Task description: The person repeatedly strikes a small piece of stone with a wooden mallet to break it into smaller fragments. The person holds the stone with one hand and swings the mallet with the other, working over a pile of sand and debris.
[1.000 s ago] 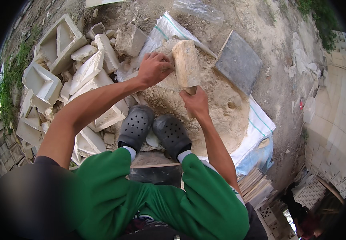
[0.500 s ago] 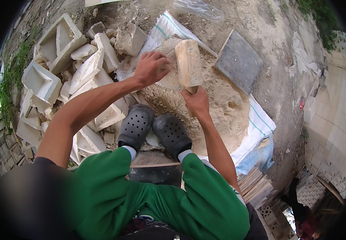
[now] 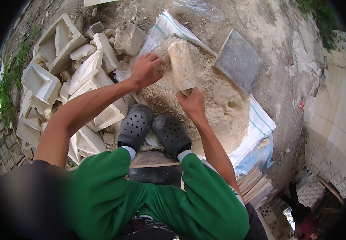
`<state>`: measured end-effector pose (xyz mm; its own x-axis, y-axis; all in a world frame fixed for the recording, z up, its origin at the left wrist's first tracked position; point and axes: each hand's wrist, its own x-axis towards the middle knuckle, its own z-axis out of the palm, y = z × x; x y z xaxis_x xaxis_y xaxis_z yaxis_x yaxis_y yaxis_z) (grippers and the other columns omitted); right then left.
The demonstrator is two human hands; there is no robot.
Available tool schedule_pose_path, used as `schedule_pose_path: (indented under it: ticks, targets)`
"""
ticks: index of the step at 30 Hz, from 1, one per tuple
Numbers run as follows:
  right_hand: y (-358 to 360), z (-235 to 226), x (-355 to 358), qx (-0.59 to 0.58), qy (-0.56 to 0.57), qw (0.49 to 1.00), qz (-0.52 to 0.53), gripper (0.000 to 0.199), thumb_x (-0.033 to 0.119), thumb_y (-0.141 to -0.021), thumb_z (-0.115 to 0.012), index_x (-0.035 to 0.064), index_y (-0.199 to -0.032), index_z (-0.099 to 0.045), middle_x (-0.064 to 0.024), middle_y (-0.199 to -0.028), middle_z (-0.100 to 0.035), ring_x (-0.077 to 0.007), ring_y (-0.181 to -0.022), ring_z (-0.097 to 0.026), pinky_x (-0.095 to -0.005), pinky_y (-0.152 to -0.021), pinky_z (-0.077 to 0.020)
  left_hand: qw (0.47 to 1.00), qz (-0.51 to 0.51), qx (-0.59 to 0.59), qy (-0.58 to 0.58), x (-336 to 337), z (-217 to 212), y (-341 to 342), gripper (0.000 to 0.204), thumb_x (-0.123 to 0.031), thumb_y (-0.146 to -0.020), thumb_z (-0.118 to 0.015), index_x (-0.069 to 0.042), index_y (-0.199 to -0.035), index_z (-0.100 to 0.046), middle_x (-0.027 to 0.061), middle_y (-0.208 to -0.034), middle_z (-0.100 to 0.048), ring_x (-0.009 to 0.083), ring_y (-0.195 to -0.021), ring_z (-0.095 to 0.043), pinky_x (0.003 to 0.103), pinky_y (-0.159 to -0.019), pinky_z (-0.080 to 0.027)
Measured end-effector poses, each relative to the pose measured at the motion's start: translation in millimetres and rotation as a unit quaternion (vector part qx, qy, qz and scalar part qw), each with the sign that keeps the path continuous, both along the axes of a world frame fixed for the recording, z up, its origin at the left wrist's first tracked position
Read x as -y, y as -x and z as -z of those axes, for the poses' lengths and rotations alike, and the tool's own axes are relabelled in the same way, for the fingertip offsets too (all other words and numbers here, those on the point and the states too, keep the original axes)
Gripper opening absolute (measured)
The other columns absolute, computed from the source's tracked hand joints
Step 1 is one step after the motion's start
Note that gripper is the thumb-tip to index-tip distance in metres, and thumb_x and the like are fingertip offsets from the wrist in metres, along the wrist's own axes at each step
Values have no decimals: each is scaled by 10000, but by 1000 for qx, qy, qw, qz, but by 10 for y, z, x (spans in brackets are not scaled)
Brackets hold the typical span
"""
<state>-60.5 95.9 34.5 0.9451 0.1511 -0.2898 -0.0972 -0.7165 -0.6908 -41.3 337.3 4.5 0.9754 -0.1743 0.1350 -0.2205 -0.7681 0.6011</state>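
Note:
My right hand (image 3: 192, 103) is closed round the short handle of a wooden mallet (image 3: 181, 66), whose pale, thick head points away from me. Just left of the mallet hangs my left hand (image 3: 147, 71), its fingers loosely curved and parted from the thumb, with nothing visible in them. Under and beside the mallet head lies a pale, dusty lump (image 3: 168, 48), partly hidden by it. Crushed pale powder and crumbs (image 3: 217, 104) cover a white woven sheet (image 3: 261, 116) around it. Whether the mallet touches the lump, I cannot tell.
Broken white plaster moulds (image 3: 87, 72) are heaped on the left. A dark square slab (image 3: 239, 61) lies at the sheet's far right. My grey clogs (image 3: 136, 126) stand at the powder's near edge. Stacked thin boards (image 3: 255, 184) sit at lower right, near another person (image 3: 307, 224).
The mallet in my right hand has shifted slightly left and its head has tilted. My left hand has drawn back a little to the left and nearer to me.

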Motion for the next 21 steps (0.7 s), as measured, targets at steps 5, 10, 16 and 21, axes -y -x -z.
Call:
schedule_pose_path:
  ticks: [5,10,16,21]
  targets:
    - [-64,-224,68,-108,-57,991,59,265,210,-858,-744,-38,-931,-686,-97,-732,-692,-186,-586,-688,-351,-563,-539,1000,6,0,-19,-41,-9,47,299,-238,-793,-759,-138,-1064,-681,61,-1111,-630,262,-1097,-569,403,-945,-418]
    - [-71,-434,-1,-75,-156,984,50,239,204,-875,-730,-31,-893,-695,-96,-728,-693,-172,-568,-677,-341,-539,-532,1000,-3,14,-22,-35,14,20,304,-274,-815,-768,-133,-1071,-686,53,-1143,-630,265,-1115,-573,410,-941,-416]
    - [-30,-5,21,-28,-42,999,2,277,201,-896,-716,-56,-982,-657,-99,-716,-684,-156,-582,-671,-325,-541,-531,1000,5,18,-21,-9,-41,40,253,-254,-843,-761,-145,-1067,-716,43,-1143,-633,266,-1093,-584,408,-933,-426]
    - [-127,-328,75,-236,-154,955,98,362,248,-910,-736,-58,-1053,-606,-107,-768,-675,-202,-693,-681,-347,-647,-553,999,33,16,-9,-26,-13,39,173,-183,-867,-733,-145,-1035,-751,44,-1123,-636,265,-1072,-590,412,-919,-459]
